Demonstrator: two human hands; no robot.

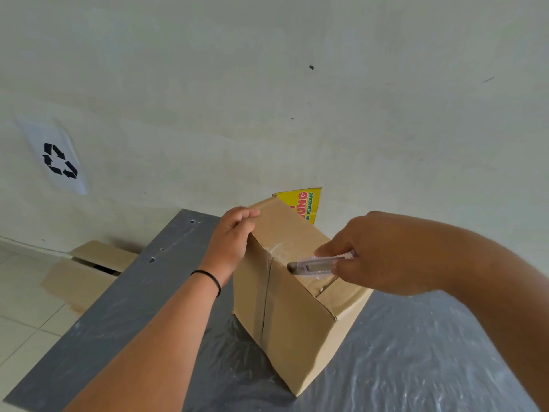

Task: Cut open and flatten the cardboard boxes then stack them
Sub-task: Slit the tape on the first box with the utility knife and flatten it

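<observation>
Two bare forearms reach in from the bottom edge toward a brown cardboard box (285, 307) standing on the grey tabletop (416, 352). Its nearest corner points at the camera, and a strip of clear tape runs down the seam of its left face and over the top. The left hand (228, 242), with a thin black band (211, 278) at the wrist, grips the box's upper left edge, fingers curled over the top. The right hand (377, 257) holds a pale utility knife (320, 264), fingers wrapped round its handle; the knife's tip rests at the taped seam on the box top, close to the near edge. Behind the box a yellow printed carton flap (303, 203) sticks up against the white wall (267, 84). Beyond the tabletop's left edge, another cardboard box (86, 269) lies on the tiled floor (20, 307), its flaps partly open. On the wall at left hangs a white sheet with a black recycling symbol (59, 160).
</observation>
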